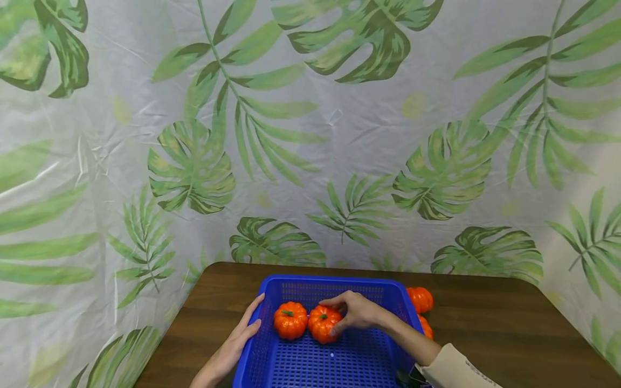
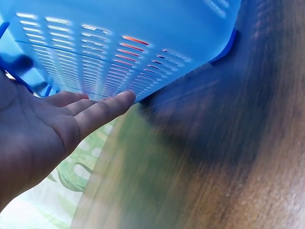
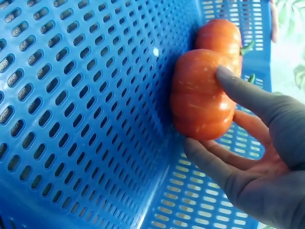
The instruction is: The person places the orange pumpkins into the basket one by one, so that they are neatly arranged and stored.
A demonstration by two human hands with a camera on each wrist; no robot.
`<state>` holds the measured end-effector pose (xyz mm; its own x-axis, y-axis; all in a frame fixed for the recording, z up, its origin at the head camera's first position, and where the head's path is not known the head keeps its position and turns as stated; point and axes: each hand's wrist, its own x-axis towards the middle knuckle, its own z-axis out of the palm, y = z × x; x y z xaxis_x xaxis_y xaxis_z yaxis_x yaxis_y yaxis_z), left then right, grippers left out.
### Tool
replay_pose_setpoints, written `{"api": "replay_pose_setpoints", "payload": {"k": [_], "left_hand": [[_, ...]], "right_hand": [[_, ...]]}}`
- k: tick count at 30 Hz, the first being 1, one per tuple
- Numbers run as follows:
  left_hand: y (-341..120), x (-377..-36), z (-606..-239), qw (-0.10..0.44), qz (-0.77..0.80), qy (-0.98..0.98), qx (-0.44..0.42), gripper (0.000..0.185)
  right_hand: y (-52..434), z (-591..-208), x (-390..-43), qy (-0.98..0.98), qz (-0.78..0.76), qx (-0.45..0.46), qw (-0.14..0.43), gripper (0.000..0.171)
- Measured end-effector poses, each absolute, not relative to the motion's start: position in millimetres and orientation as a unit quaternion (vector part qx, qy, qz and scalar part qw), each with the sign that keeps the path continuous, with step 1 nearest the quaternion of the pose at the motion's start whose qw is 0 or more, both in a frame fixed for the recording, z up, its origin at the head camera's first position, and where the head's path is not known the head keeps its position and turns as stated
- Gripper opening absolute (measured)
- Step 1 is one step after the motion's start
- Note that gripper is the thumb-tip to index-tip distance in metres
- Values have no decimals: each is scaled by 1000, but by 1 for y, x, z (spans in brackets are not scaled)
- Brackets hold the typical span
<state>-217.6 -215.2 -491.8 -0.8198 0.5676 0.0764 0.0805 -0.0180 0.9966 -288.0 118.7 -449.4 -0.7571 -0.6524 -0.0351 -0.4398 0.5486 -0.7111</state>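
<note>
A blue plastic basket with slotted walls stands on the table. Inside it, two small orange pumpkins sit side by side, each with a green stem. My right hand holds the right pumpkin, its thumb and fingers spread around the sides. In the right wrist view this held pumpkin partly hides the other one behind it. The left pumpkin lies beside it, free of any hand. My left hand rests against the basket's left side, straight fingers along the outside of the slotted wall.
Outside the basket's right wall lie two more pumpkins, one farther back and one nearer, partly hidden by the rim. The brown wooden table extends to both sides. A leaf-patterned sheet hangs behind it.
</note>
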Motion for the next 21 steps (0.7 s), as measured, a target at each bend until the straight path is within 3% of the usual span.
{"api": "replay_pose_setpoints", "payload": {"k": [21], "left_hand": [[-215,-217,-492,187,671,678,233,60]], "right_hand": [[125,-425,-283,884,-332,-288,157,60]]}}
